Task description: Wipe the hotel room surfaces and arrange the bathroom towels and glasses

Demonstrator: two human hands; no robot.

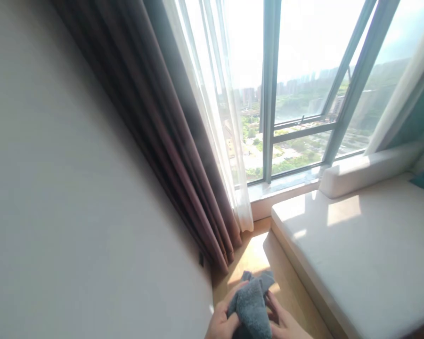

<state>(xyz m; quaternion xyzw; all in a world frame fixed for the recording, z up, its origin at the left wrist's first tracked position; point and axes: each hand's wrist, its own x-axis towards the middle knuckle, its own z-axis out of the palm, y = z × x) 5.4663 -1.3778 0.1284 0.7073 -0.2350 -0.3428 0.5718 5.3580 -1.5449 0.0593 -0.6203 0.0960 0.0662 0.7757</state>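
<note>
Low in the view, a bunched grey cloth [251, 303] is held between my two hands. My left hand [223, 320] grips its left side, with the thumb bent over the fabric. On the right side, my right hand [281, 318] has its fingers pressed against the cloth. Folds of the cloth stick up above the fingers. Part of each hand is cut off by the bottom edge of the view.
A white wall [92, 212] fills the left side. Dark curtains [183, 169] and a sheer curtain [245, 207] hang beside the window [268, 94]. To the right stands a low white daybed [367, 249] above the wooden floor [286, 278].
</note>
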